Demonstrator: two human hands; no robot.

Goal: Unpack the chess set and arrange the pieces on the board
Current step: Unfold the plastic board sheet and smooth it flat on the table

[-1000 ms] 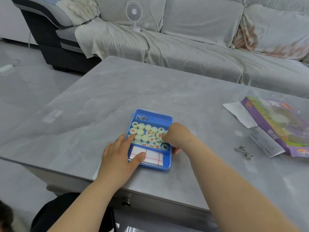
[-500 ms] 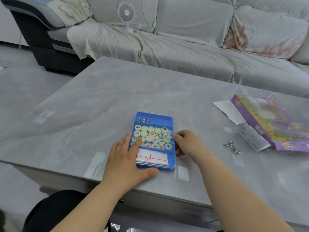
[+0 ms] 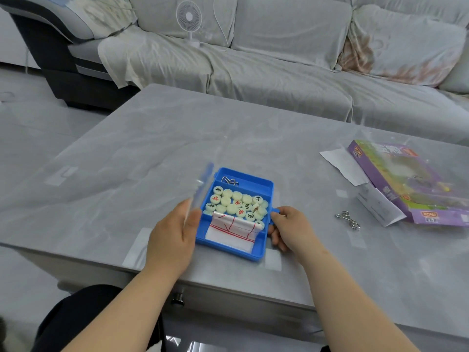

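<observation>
Head view, unpacking step — left hand (image 3: 172,237) pinches the clear lid (image 3: 201,191), tilted up at the left edge of the blue box (image 3: 262,252), right hand (image 3: 291,231) grips its right wall; pieces (image 3: 237,203) and folded board sheet (image 3: 229,231) lie between the grips — next, likely: lid aside, sheet out first.

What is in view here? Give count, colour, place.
blue case: one, blue, near middle of table
clear lid: one, transparent, raised at case's left edge
chess pieces: many, cream, case's middle compartment
folded board: one, white and red, case's near compartment
wire puzzles: two, silver, case's far compartment; table, right
purple box: one, purple, table's right
paper slips: two, white, beside box
table: one, grey
sofa: one, grey, behind table
fan: one, white, on sofa
left hand: holds lid
right hand: grips case's right side
</observation>
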